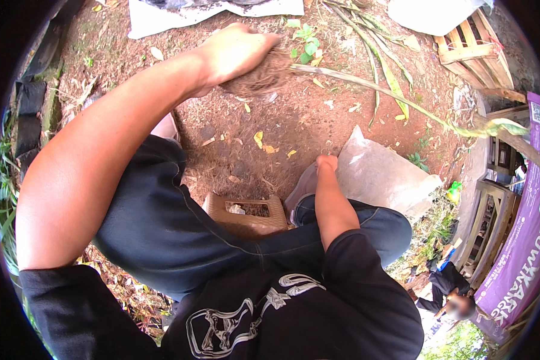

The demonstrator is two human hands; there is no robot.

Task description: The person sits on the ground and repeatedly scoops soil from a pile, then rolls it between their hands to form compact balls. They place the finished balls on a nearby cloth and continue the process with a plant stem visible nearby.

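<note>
My left hand (238, 56) reaches out over the soil with its fingers curled around a brown fibrous root clump (263, 76). From the clump's edge a long pale plant stem (364, 83) stretches to the right and ends in a yellow-green leaf tip. My right hand (326, 162) is low beside my shoe (303, 186), fingers curled and mostly hidden, near the left edge of a whitish plastic sack (378, 168). Whether it grips the sack is unclear. Between my legs shows a brown woven-pattern plastic stool (245, 220).
A white sheet (216, 18) with dark material lies at the top. Long cut leaves (382, 58) and a small green seedling (308, 42) are beyond the clump. Wooden crates (474, 51), a purple banner (517, 234) with writing and a seated person (450, 288) are at right.
</note>
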